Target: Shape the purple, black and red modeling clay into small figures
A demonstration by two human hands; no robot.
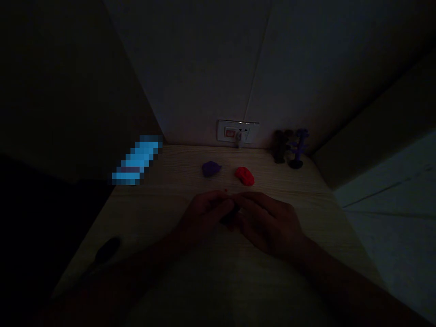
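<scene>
Over the middle of the wooden tabletop my left hand and my right hand meet at the fingertips. Between them is a small dark lump, mostly covered by fingers; its kind is too dim to make out. My left thumb lies along its top, and the right fingers close in from the other side. Just beyond the hands are a red lump of modelling clay and a purple lump of modelling clay. One tiny red crumb sits near my left fingertips.
A socket plate with a plug is on the wall behind. At the back right stand a dark figure-like object and a purple one on a round base. A blurred blue glowing panel is at left, above a dark oval object.
</scene>
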